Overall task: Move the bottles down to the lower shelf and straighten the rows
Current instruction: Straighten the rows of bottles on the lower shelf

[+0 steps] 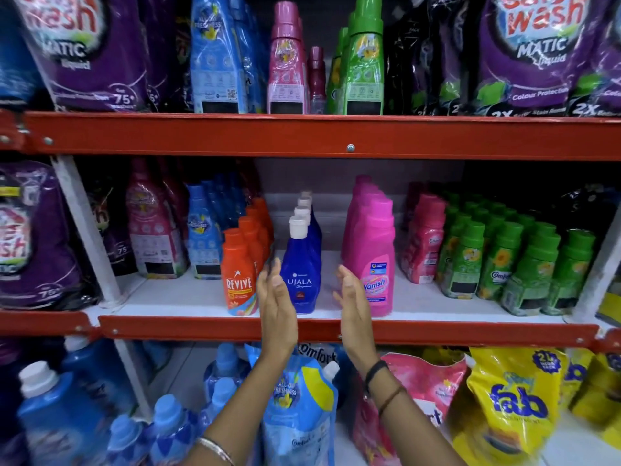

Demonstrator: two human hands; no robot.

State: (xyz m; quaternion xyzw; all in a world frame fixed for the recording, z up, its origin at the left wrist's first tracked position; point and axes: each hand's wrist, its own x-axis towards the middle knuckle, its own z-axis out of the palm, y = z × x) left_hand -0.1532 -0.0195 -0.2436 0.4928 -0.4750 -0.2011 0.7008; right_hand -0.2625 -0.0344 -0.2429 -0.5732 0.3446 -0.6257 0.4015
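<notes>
While both hands are raised in front of the middle shelf (188,297), the blue Ujala bottle (300,274) stands upright at the front edge of this shelf, and it serves here as the landmark. Behind the Ujala bottle, a row of the same blue bottles with white caps (304,205) goes toward the back. Just left of the Ujala bottle stands the orange Revive bottle (237,274), first of its own row, and to the right of it stands the pink Vanish bottle (378,260), also with a row behind. The left hand (275,309) is at the left side of the Ujala bottle, palm turned toward it, fingers straight and spread; it overlaps the bottle's edge, but I cannot tell if it touches. The right hand (353,307) is at the right side of the Ujala bottle, between it and the Vanish bottle, palm facing inward, with a visible gap to the blue bottle. The grip of each hand is wide open and holds nothing. Further right of the Ujala bottle are green Comfort bottles (504,260) in several rows. Above it runs the red beam (235,136) of the upper shelf, which carries a pink bottle (285,62) and a green bottle (364,58). Below the Ujala bottle, the lower shelf holds a blue pouch (299,408) and a yellow Fab bag (514,398).
</notes>
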